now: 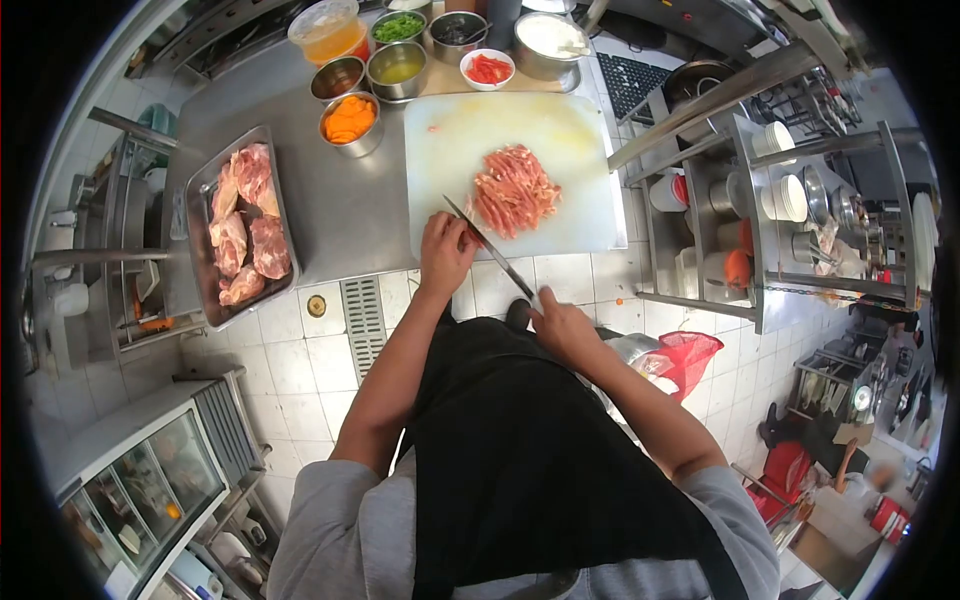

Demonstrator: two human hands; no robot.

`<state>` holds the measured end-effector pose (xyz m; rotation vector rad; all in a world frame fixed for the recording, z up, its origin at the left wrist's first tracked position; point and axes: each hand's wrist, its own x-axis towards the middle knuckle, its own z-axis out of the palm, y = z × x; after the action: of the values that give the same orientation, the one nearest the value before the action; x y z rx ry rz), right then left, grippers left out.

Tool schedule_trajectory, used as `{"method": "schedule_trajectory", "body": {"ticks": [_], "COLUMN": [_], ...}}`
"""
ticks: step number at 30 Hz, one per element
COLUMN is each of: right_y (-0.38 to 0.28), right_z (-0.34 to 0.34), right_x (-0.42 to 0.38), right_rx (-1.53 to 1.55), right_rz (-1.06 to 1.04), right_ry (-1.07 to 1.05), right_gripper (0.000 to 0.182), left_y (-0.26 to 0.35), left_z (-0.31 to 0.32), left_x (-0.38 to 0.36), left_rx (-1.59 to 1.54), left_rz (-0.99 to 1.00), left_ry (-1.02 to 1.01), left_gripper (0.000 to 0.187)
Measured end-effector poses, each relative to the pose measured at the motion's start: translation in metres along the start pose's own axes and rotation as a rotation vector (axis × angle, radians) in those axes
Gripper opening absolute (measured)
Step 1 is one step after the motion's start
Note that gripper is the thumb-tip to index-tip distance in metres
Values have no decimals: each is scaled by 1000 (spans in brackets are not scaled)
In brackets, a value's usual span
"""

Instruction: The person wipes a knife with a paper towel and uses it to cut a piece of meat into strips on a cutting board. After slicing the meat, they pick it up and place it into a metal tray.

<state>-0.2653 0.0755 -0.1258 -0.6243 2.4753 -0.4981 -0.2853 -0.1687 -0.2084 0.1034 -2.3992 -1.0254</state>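
Note:
My right hand (pixel 565 328) is wrapped round the handle of a kitchen knife (pixel 508 268). The blade slants up and left across the near edge of a white cutting board (pixel 580 130). At the board's near left corner my left hand (pixel 447 252) has its fingers curled together close beside the blade; whatever they pinch is hidden. Just beyond the knife lies a pile of raw meat strips (pixel 517 192) on the board. Farther left, a metal tray (pixel 287 235) holds several larger pieces of raw meat (pixel 270 247).
Behind the board stand a bowl of red strips (pixel 488 69), a pot of white stuff (pixel 549 40) and a metal bowl with orange pieces (pixel 350 122). A plastic tub (pixel 328 28) is at the back left. Shelving (pixel 735 180) stands right; another person (pixel 850 470) is far right.

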Motion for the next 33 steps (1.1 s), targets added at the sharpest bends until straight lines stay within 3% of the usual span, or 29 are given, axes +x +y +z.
{"method": "schedule_trajectory", "body": {"ticks": [6, 14, 19, 22, 24, 29, 33], "right_y": [6, -14, 12, 36, 46, 44, 66], "right_z": [-3, 23, 18, 6, -2, -24, -56], "right_x": [-14, 89, 39, 17, 22, 40, 45], "right_rx": [-20, 104, 83, 68, 96, 96, 94], "right_rz": [35, -179, -140, -11, -68, -111, -21], "right_ry": [-37, 127, 99, -20, 90, 135, 330], "right_gripper": [38, 41, 39, 39, 39, 37, 31], "left_y": [-5, 1, 0, 2, 4, 8, 15], "left_z": [3, 0, 7, 8, 10, 13, 18], "left_x": [-3, -4, 1, 3, 4, 11, 24], "left_rx": [42, 22, 54, 26, 42, 79, -99], "left_rz": [-17, -9, -59, -90, -62, -69, -280], "left_ry": [-3, -24, 37, 41, 59, 48, 35], "left_gripper": [20, 14, 17, 21, 21, 14, 12]}}
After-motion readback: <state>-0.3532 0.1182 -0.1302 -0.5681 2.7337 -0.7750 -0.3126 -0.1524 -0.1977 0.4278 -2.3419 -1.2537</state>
